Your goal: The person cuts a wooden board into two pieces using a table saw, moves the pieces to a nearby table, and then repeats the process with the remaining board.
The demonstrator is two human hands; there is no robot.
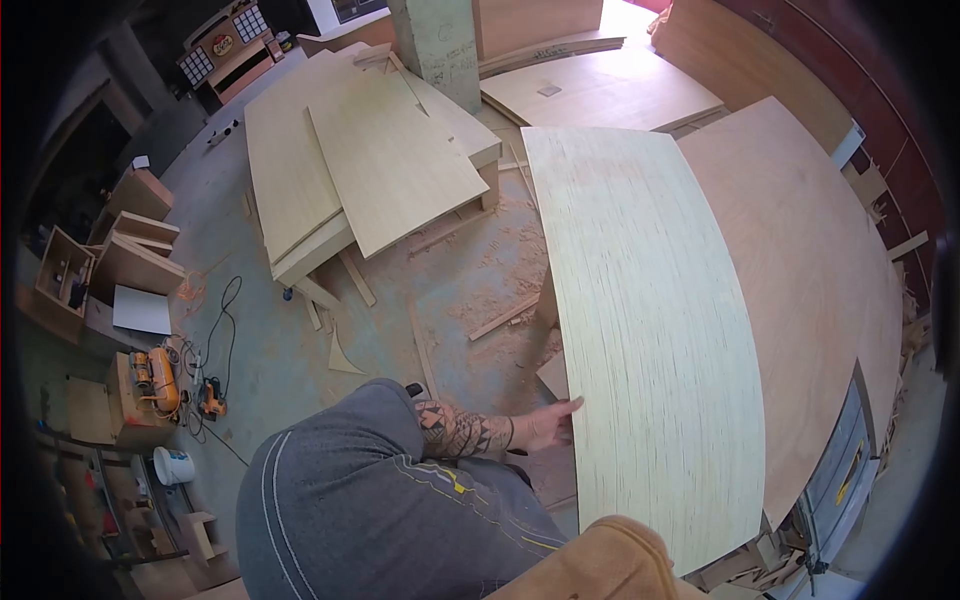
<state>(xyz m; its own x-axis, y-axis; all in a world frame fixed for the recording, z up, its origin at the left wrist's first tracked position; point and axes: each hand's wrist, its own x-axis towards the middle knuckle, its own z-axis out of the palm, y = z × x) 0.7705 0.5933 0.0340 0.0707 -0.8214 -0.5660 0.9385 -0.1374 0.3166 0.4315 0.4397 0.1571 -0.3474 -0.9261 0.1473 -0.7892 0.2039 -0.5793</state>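
A long pale veneer sheet (650, 330) lies on a larger brown plywood board (810, 290), and both rest on a work table at the right. My left hand (548, 426), on a tattooed forearm, grips the sheet's left edge near its lower end, with the thumb on the edge and the fingers under it. Below the arm, my grey garment with yellow stitching (370, 500) fills the view. A tan shape (600, 562) at the bottom edge covers the sheet's near corner; I cannot tell what it is. My right hand does not show.
Stacked pale boards (360, 160) lie on the floor beyond, next to a concrete pillar (437, 40). Offcuts and shavings (480, 290) litter the floor. At the left are wooden boxes (120, 260), an orange compressor (158, 378), a cable and a white bucket (173, 465).
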